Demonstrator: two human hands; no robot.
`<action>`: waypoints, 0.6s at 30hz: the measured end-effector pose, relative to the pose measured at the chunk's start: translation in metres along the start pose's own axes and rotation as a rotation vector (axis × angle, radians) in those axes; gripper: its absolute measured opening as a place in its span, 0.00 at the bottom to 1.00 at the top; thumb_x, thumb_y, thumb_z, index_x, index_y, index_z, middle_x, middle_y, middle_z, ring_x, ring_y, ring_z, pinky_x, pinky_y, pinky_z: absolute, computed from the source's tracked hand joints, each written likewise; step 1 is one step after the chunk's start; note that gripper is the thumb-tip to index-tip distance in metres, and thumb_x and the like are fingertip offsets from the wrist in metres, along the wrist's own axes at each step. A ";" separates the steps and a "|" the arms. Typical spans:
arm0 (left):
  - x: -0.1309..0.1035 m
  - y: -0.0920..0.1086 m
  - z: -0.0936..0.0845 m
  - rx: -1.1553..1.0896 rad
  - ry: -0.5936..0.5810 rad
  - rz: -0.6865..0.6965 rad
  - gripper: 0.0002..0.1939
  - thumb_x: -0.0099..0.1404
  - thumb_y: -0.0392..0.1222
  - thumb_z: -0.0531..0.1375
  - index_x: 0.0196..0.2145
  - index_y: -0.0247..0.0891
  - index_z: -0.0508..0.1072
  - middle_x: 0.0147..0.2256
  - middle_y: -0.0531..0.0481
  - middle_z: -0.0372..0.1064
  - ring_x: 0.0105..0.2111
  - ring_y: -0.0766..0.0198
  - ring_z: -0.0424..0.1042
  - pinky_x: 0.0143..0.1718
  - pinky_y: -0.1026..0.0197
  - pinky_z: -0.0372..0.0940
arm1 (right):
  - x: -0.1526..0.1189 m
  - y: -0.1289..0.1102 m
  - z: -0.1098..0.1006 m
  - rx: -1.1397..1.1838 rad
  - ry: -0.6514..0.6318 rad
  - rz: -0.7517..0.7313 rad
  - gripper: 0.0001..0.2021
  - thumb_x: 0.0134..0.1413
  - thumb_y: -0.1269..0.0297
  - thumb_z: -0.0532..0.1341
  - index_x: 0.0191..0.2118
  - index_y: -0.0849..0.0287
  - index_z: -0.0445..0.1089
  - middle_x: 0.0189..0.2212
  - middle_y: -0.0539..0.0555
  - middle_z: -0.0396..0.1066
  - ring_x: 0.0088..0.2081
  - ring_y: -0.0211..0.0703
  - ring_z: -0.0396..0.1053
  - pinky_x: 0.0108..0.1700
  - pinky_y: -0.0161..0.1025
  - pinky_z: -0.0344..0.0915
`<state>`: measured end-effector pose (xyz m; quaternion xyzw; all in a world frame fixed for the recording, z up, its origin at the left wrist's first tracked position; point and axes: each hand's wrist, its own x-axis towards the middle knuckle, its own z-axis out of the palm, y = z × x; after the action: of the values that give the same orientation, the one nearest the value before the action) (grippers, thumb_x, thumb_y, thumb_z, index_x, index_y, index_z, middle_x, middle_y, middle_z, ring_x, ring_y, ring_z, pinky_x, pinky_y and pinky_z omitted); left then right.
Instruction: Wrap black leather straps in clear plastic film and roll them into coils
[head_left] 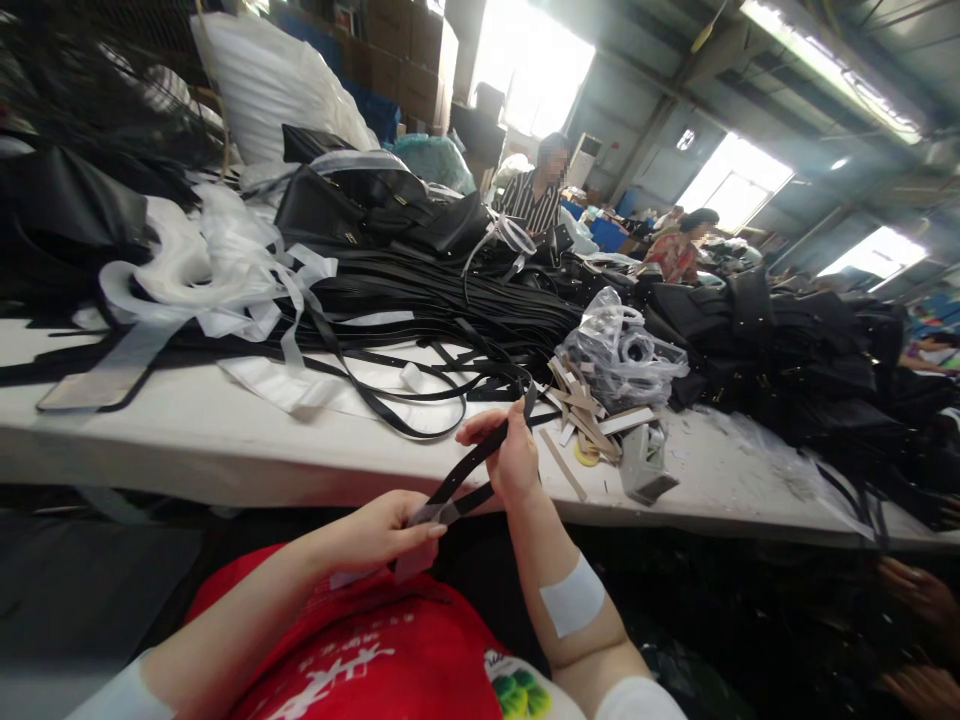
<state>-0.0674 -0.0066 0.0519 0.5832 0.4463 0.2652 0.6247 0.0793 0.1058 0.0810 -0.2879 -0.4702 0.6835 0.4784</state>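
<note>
A black strap [466, 468] with punched holes runs between my two hands, just in front of the table's edge. My left hand [401, 530] pinches one end of it together with a piece of pale translucent film [433, 514]. Higher up, my right hand [516, 458] has its thumb and fingers around the strap, which bends back there. The rest of the strap loops across the white tabletop [360, 450] behind my hands. A long pile of similar black straps [450, 300] lies beyond it.
Curled white film strips [217, 265] lie at the left. Right of my hands are beige strips [589, 415], clear plastic [626, 350] and a grey tape dispenser [646, 465]. Black bags [787, 340] heap up at the right. A person in a striped top [531, 200] is across the table.
</note>
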 end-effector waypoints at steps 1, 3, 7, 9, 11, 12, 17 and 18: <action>-0.001 0.000 -0.001 0.001 0.001 0.000 0.25 0.67 0.59 0.51 0.27 0.34 0.70 0.22 0.51 0.69 0.23 0.64 0.66 0.28 0.64 0.61 | -0.001 0.002 -0.001 -0.033 -0.012 -0.010 0.36 0.61 0.37 0.46 0.24 0.63 0.75 0.23 0.59 0.75 0.28 0.41 0.73 0.34 0.37 0.69; -0.003 -0.001 -0.002 0.035 0.024 0.024 0.26 0.68 0.59 0.48 0.27 0.34 0.72 0.25 0.49 0.70 0.27 0.62 0.68 0.33 0.62 0.63 | -0.002 0.005 -0.005 -0.059 -0.049 0.000 0.36 0.62 0.39 0.44 0.25 0.63 0.76 0.23 0.59 0.75 0.27 0.41 0.72 0.33 0.37 0.68; -0.003 -0.005 -0.004 0.125 0.117 0.074 0.30 0.70 0.58 0.42 0.31 0.35 0.75 0.29 0.49 0.70 0.31 0.61 0.67 0.36 0.62 0.63 | -0.006 0.010 -0.013 -0.099 -0.125 0.132 0.36 0.60 0.36 0.45 0.28 0.63 0.76 0.22 0.58 0.75 0.22 0.41 0.71 0.28 0.38 0.68; 0.000 -0.008 -0.003 0.149 0.182 0.071 0.31 0.71 0.58 0.40 0.31 0.35 0.75 0.28 0.49 0.69 0.30 0.61 0.67 0.35 0.62 0.63 | -0.012 0.013 -0.014 -0.154 -0.136 0.177 0.36 0.58 0.34 0.45 0.29 0.63 0.77 0.23 0.58 0.75 0.24 0.43 0.73 0.29 0.39 0.69; 0.004 -0.010 -0.001 0.175 0.261 0.074 0.30 0.70 0.58 0.41 0.31 0.35 0.74 0.28 0.48 0.69 0.29 0.61 0.67 0.34 0.62 0.63 | -0.019 0.017 -0.012 -0.230 -0.160 0.144 0.36 0.59 0.35 0.44 0.30 0.62 0.77 0.25 0.58 0.75 0.27 0.44 0.74 0.33 0.41 0.70; 0.006 -0.011 0.000 0.195 0.306 0.081 0.30 0.70 0.58 0.41 0.31 0.35 0.74 0.28 0.48 0.69 0.29 0.60 0.67 0.33 0.61 0.63 | -0.024 0.019 -0.011 -0.280 -0.174 0.089 0.36 0.60 0.36 0.44 0.30 0.61 0.77 0.27 0.58 0.76 0.29 0.44 0.74 0.36 0.41 0.70; 0.015 -0.013 0.000 0.362 0.471 0.156 0.25 0.71 0.53 0.43 0.32 0.37 0.73 0.30 0.49 0.69 0.30 0.61 0.67 0.35 0.61 0.62 | -0.034 0.030 -0.018 -0.564 -0.066 -0.219 0.25 0.64 0.46 0.50 0.33 0.56 0.78 0.38 0.56 0.74 0.43 0.44 0.70 0.50 0.41 0.63; 0.015 -0.013 -0.001 0.400 0.487 0.171 0.24 0.71 0.53 0.43 0.31 0.38 0.73 0.30 0.49 0.69 0.30 0.61 0.67 0.35 0.61 0.62 | -0.033 0.033 -0.022 -0.573 0.017 -0.220 0.22 0.61 0.47 0.54 0.33 0.57 0.78 0.36 0.55 0.74 0.41 0.43 0.69 0.47 0.40 0.63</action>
<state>-0.0635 0.0046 0.0360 0.6491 0.5752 0.3558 0.3481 0.0978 0.0800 0.0399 -0.3643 -0.6680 0.4647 0.4529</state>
